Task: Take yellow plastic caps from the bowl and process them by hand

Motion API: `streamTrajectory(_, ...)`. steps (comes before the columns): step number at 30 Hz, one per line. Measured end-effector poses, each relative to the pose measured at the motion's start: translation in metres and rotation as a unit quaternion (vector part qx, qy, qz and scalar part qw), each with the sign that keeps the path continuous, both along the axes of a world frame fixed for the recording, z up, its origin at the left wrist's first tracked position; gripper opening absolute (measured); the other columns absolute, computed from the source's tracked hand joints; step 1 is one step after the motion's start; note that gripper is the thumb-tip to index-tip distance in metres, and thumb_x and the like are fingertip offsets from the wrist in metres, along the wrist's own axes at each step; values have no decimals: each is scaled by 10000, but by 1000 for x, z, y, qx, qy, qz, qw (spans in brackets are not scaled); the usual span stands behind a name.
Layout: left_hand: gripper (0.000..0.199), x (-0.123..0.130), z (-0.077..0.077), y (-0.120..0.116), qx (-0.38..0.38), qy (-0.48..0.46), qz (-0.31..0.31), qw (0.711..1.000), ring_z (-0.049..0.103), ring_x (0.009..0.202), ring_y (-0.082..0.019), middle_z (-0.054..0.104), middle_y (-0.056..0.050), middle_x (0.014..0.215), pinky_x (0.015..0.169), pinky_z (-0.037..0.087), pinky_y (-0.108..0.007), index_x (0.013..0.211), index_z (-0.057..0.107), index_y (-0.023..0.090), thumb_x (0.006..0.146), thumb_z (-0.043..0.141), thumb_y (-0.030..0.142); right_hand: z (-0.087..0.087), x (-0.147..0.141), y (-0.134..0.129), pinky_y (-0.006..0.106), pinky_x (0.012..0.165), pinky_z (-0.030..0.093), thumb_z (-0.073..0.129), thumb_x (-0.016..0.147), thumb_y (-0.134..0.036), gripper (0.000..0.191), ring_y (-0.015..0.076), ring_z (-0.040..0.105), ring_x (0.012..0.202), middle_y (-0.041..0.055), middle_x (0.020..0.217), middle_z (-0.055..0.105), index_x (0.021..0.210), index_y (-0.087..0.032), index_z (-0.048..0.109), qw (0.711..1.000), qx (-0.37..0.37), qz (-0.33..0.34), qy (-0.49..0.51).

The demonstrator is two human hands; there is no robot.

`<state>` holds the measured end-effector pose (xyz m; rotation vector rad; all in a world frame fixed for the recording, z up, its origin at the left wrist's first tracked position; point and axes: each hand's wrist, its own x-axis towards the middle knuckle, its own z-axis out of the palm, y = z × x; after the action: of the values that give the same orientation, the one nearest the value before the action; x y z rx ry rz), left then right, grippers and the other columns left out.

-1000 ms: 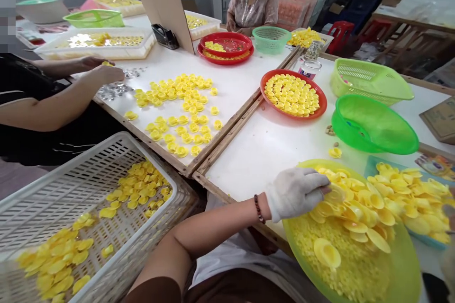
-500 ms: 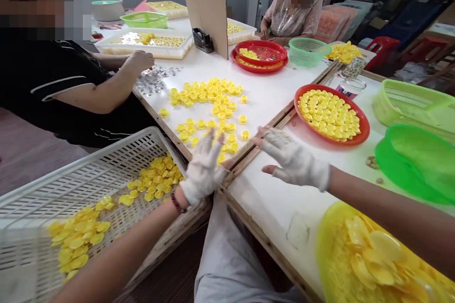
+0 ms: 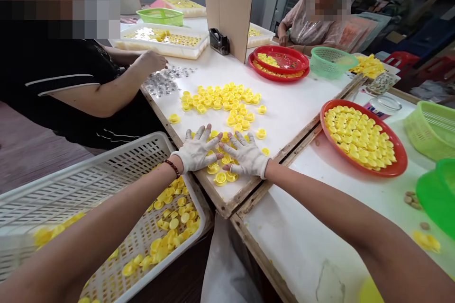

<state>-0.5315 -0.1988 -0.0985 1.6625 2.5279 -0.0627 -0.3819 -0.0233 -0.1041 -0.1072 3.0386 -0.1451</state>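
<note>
My left hand (image 3: 199, 150), in a white glove with bare fingertips, lies spread over yellow round pieces near the front corner of the white table (image 3: 284, 104). Beside it my right hand (image 3: 246, 155), gloved alike, is spread palm down over more of them. Their fingertips nearly meet. Several yellow pieces (image 3: 221, 179) show between and in front of the hands, and a larger group (image 3: 220, 97) lies beyond. What lies under the palms is hidden.
A white slotted crate (image 3: 106, 161) with yellow pieces stands at the left. On the right are a red tray (image 3: 401, 163) of yellow pieces and green baskets (image 3: 432, 128). A person's arm (image 3: 117, 90) reaches over silver pieces (image 3: 163, 83); another person sits behind.
Both my hands have moved forward onto the yellow pieces and closer together. The view has shifted, so the yellow bowl at the lower right is mostly out of frame.
</note>
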Motion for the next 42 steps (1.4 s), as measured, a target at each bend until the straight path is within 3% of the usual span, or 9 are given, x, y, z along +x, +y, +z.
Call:
streamTrajectory(5,752,-21,-7,5,8,10,16,1000,105,1536,-452,63,-195,1693,1156,110,-701,1631,208,273,988,367,630,-7,-30,0,763,1139,66,432,918,-737,841,475,165,1530,186,1689,180,1613,-287,282,1000,0,-10,26)
streamTrajectory(10,774,-51,-10,15,1,14,61,998,88,1540,-455,58,-144,1704,1161,103,-702,1630,213,302,967,320,689,-8,-64,3,737,1162,76,386,958,-692,779,437,145,1548,149,1701,165,1619,-302,254,999,15,-32,22)
streamTrajectory(24,759,-126,-20,31,20,9,133,991,95,1547,-439,83,-177,1695,1147,104,-722,1629,205,301,976,288,680,-12,-147,15,749,1167,63,398,979,-599,729,429,123,1555,124,1702,178,1624,-297,238,998,-3,-62,22)
streamTrajectory(34,752,-172,-31,43,82,-5,151,985,172,1500,-413,119,-172,1690,1128,50,-742,1620,243,256,1002,289,683,-13,-194,21,729,1180,29,362,990,-588,723,409,116,1558,116,1702,186,1625,-264,239,996,-17,-84,11)
streamTrajectory(42,760,-194,-32,53,96,-21,176,980,180,1486,-421,182,-191,1668,1111,35,-758,1606,282,215,996,406,652,-8,-220,27,737,1177,17,309,983,-634,756,411,105,1559,114,1707,163,1627,-246,236,996,-15,-83,2)
